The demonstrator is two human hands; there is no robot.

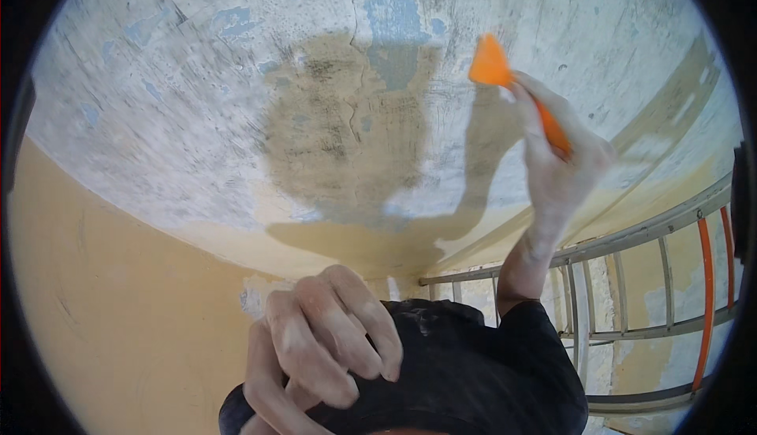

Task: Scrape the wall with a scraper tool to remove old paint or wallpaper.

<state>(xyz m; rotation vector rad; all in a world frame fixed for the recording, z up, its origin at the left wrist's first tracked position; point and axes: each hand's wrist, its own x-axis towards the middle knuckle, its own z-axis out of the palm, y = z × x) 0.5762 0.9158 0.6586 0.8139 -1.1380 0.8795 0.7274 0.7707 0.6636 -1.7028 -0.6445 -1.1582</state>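
My right hand (565, 157) is raised at the right, its fingers and thumb closed around the handle of an orange scraper (491, 62). The wide blade end points up at a worn plaster surface (236, 110), slightly blurred; whether it touches cannot be told. Patches of blue (393, 12) show through the whitish coat, and a thin crack runs down its middle. Low in the picture, close to the camera, my left hand (322, 340) hangs with curled fingers before my dark shirt (461, 370). Pale dust coats both hands. My left palm is hidden, and nothing shows in it.
A metal ladder (650, 234) with some orange bars (705, 293) stretches along the right side, below my right forearm. Left of me is a yellow-painted wall (130, 293). Shadows of my head and raised arm fall across the plaster.
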